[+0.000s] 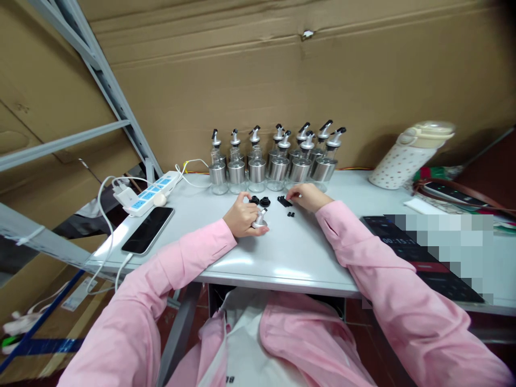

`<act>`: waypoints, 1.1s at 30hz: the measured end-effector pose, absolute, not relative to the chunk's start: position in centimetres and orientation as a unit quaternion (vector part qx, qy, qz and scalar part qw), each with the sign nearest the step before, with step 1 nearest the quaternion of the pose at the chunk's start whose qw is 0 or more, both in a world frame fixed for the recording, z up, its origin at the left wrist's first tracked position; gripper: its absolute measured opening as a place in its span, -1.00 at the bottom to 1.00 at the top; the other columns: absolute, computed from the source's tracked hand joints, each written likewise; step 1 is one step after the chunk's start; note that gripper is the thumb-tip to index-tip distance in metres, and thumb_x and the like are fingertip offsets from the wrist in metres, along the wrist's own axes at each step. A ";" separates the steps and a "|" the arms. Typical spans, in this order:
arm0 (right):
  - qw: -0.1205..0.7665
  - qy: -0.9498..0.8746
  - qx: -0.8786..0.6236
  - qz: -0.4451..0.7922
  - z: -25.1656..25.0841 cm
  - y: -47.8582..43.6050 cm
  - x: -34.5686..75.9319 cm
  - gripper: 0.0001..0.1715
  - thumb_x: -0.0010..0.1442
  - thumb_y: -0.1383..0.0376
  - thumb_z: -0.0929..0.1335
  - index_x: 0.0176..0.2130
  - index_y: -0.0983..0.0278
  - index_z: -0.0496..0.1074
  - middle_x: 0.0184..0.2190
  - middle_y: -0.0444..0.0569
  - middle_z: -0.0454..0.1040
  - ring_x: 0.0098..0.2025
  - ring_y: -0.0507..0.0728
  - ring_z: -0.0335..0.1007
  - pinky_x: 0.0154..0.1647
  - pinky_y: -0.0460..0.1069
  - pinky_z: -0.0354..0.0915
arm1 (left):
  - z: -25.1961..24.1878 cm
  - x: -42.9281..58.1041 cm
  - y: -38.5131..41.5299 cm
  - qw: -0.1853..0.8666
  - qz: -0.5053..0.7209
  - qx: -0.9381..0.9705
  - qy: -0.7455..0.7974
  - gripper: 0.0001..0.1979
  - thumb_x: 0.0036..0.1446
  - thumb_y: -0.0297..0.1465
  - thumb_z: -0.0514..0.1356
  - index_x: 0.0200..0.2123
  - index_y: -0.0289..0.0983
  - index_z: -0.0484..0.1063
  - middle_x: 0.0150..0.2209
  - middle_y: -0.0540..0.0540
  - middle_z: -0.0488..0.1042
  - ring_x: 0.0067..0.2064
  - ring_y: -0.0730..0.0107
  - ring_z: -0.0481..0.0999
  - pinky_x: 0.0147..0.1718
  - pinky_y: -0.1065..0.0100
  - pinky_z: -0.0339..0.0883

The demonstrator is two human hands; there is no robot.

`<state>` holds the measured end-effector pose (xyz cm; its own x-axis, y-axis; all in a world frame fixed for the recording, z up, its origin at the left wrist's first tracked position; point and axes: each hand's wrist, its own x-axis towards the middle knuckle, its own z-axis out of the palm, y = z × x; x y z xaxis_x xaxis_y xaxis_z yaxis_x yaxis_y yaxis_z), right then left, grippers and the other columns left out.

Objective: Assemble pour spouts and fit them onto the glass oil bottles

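Observation:
My left hand [242,216] is closed around a silver pourer spout [260,219] with a small black tip, held low over the table near its middle. Just behind that hand lie round black stopper pieces [265,201]. My right hand [308,196] reaches down to a small group of black parts [284,201], its fingertips pressed together at their right end. Whatever sits between those fingertips is too small to make out. Two tiny black caps [291,214] lie a little nearer to me.
Several glass-and-steel oil bottles [257,171] with pourers stand along the cardboard wall. On the left are a power strip [155,193] and a charging phone [148,230]. To the right stand a dotted tumbler [407,156] and a dark screen showing a timer [397,242].

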<state>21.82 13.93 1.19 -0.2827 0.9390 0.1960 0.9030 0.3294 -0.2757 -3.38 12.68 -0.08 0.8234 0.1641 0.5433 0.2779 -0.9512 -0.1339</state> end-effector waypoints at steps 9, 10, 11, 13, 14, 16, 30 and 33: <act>0.188 -0.825 -0.529 0.064 0.4 14.0 21.2 -0.69 0.04 0.51 0.26 -0.36 0.27 0.56 -0.33 -0.05 0.59 -0.28 0.06 0.49 -0.18 -0.08 0.35 | -0.2 -3.4 12.7 0.095 -0.267 -0.951 -0.123 -0.49 0.17 -0.05 -0.10 -0.61 -0.27 0.29 -0.57 -0.04 0.48 -0.51 0.42 0.38 -0.12 0.08 0.05; 0.186 -0.826 -0.529 0.062 0.4 14.0 21.1 -0.68 0.04 0.52 0.26 -0.35 0.28 0.56 -0.33 -0.05 0.59 -0.28 0.06 0.49 -0.18 -0.08 0.35 | -0.2 -3.4 12.7 0.097 -0.269 -0.950 -0.121 -0.49 0.18 -0.05 -0.10 -0.61 -0.28 0.29 -0.57 -0.04 0.48 -0.51 0.42 0.38 -0.12 0.08 0.05; 0.183 -0.827 -0.528 0.060 0.4 14.0 21.1 -0.67 0.04 0.53 0.26 -0.35 0.28 0.56 -0.32 -0.04 0.59 -0.28 0.06 0.49 -0.17 -0.08 0.35 | -0.3 -3.4 12.8 0.100 -0.273 -0.950 -0.118 -0.49 0.18 -0.06 -0.10 -0.61 -0.28 0.29 -0.57 -0.04 0.47 -0.51 0.42 0.38 -0.12 0.09 0.05; 0.179 -0.832 -0.523 0.053 0.5 13.9 21.0 -0.65 0.04 0.54 0.25 -0.35 0.29 0.57 -0.32 -0.04 0.58 -0.29 0.06 0.49 -0.18 -0.08 0.35 | -0.4 -3.4 12.8 0.104 -0.282 -0.947 -0.111 -0.50 0.18 -0.07 -0.09 -0.62 -0.28 0.28 -0.59 -0.03 0.46 -0.52 0.43 0.38 -0.13 0.09 0.05; 0.177 -0.834 -0.520 0.050 0.5 13.9 20.9 -0.64 0.03 0.55 0.24 -0.35 0.29 0.57 -0.32 -0.04 0.58 -0.30 0.06 0.49 -0.18 -0.08 0.35 | -0.4 -3.4 12.8 0.105 -0.286 -0.946 -0.109 -0.51 0.18 -0.08 -0.09 -0.62 -0.28 0.28 -0.60 -0.03 0.45 -0.52 0.44 0.38 -0.13 0.09 0.05; 0.174 -0.838 -0.516 0.047 0.5 13.8 20.8 -0.63 0.03 0.56 0.24 -0.35 0.29 0.57 -0.32 -0.03 0.58 -0.31 0.06 0.49 -0.19 -0.08 0.35 | -0.4 -3.4 12.8 0.105 -0.287 -0.946 -0.110 -0.51 0.17 -0.08 -0.08 -0.63 -0.28 0.27 -0.59 -0.02 0.45 -0.52 0.44 0.37 -0.12 0.09 0.05; 0.394 -0.749 -0.465 0.262 3.2 11.3 18.3 -0.72 0.05 0.16 0.33 -0.38 0.32 0.50 -0.47 -0.03 0.51 -0.46 0.04 0.36 -0.38 -0.05 0.30 | -0.5 -3.4 12.9 0.103 -0.306 -0.942 -0.093 -0.28 0.25 -0.02 -0.38 -0.59 -0.30 0.33 -0.61 -0.05 0.44 -0.53 0.44 0.35 -0.13 0.10 0.04; 0.391 -0.732 -0.399 0.390 4.1 9.8 16.5 -0.60 -0.02 0.02 0.38 -0.40 0.33 0.46 -0.55 -0.07 0.45 -0.48 0.03 0.32 -0.39 -0.04 0.27 | -0.6 -3.5 13.0 0.106 -0.287 -0.946 -0.104 -0.26 0.25 -0.01 -0.40 -0.59 -0.30 0.35 -0.59 -0.07 0.46 -0.51 0.43 0.36 -0.12 0.09 0.02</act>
<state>16.53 9.84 4.12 -0.3764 0.8891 0.2604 0.2797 0.3770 -0.8830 -3.45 12.98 -0.56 0.8140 0.1354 0.5648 0.2573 -0.9559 -0.1417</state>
